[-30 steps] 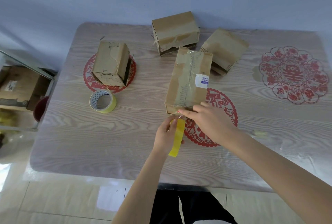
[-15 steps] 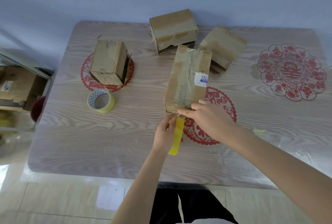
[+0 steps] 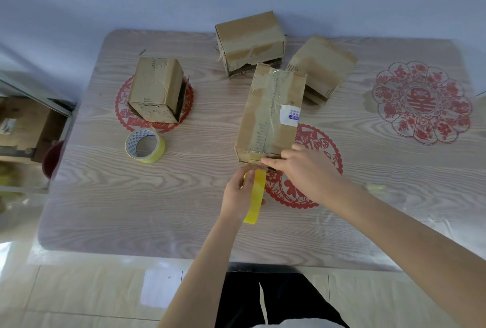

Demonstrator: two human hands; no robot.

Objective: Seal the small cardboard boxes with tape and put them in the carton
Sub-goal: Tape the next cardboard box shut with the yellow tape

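A long cardboard box [image 3: 271,112] with old tape and a white-blue label lies in the middle of the table. My right hand [image 3: 307,170] rests on its near end, fingers stretched along the front edge. Just below that edge my left hand [image 3: 240,193] pinches a yellow strip of tape [image 3: 255,196] that hangs down toward me. A roll of yellow tape [image 3: 144,145] lies to the left. Three more small boxes stand around: one at the left [image 3: 155,89], one at the back [image 3: 249,41] and one at the back right [image 3: 322,66].
The wooden table [image 3: 131,209] carries red paper-cut decorations under a clear cover, one large at the right [image 3: 420,102]. A brown carton [image 3: 18,127] sits on a low shelf left of the table, beside a dark red bowl [image 3: 52,159]. Tiled floor lies below.
Both hands stay at the box's near end with the tape strip. My right fingers have slid slightly along the front edge; the view has shifted a little.
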